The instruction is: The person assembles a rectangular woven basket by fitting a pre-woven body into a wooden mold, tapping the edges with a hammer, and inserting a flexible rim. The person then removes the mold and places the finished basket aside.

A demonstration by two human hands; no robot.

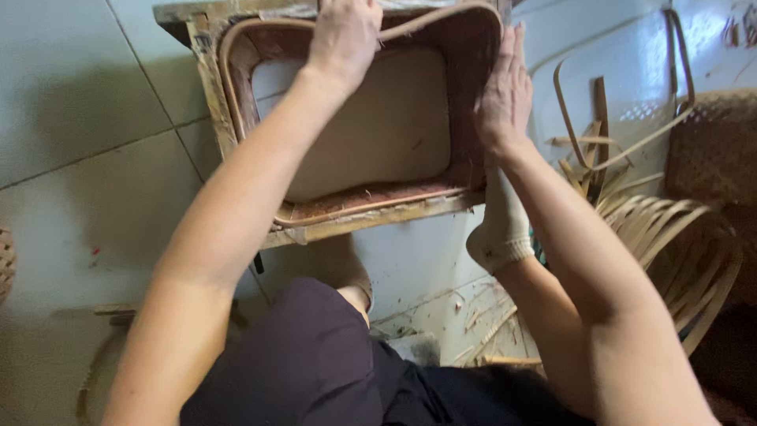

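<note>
My left hand (344, 35) is curled over the far rim of a brown woven basket (473, 47), and my fingers grip that rim. My right hand (505, 91) is flat and open, with its fingers straight, and it presses against the right wall of the basket from the outside. The basket sits on a small old wooden stool (206, 79) and fills almost the whole top of it, up to the near edge. Inside the basket I see a smooth pale bottom (371, 126). The stool stands on a floor of big light tiles (79, 158). To my right, near the stool, lies a pile of thin bent bamboo strips (670, 229), and another woven piece (714, 142) is behind them. My foot in a pale sock (501, 229) is under the stool's near edge.
</note>
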